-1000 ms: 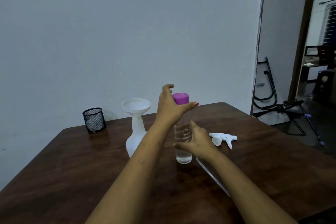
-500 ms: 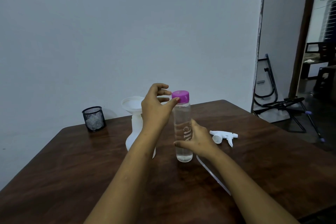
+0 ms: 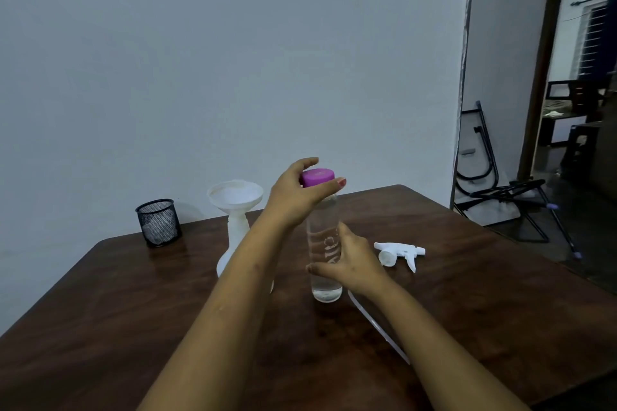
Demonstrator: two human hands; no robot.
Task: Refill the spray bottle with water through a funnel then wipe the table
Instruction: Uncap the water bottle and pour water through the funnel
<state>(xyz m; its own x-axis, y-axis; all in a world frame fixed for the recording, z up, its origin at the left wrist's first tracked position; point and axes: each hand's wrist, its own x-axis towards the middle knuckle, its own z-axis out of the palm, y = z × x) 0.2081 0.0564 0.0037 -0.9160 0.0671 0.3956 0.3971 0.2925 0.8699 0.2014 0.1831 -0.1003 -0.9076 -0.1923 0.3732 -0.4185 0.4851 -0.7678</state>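
Clear water bottle (image 3: 321,227) stands upright on the dark wooden table (image 3: 467,310), near the middle, purple cap (image 3: 318,176) on. Some clear liquid shows at the base; the fill level is hard to read through the plastic. Left hand (image 3: 295,198) grasps the cap from the left side: thumb lies across the front below the cap rim, fingers curl round behind, their tips mostly hidden by the cap. Right hand (image 3: 354,264) wraps the lower half of the body from the right, thumb across the front, fingers out of sight behind the bottle; it covers part of the pale lettering, which is not legible. White spray bottle (image 3: 237,230) stands just left of the water bottle and slightly farther back, with the white funnel (image 3: 235,193) seated in its open neck. The left forearm crosses in front of its lower body, so its base is largely hidden. Spray trigger head (image 3: 400,250) lies on its side on the table to the right of the right hand, apart from it. Its thin clear dip tube (image 3: 375,324) runs toward the near edge, partly covered by the right forearm. Black mesh cup (image 3: 159,222) sits at the far left of the table by the wall; pale contents, not identifiable. Black folded metal frame (image 3: 484,157) leans beyond the table at right, by a dim doorway.
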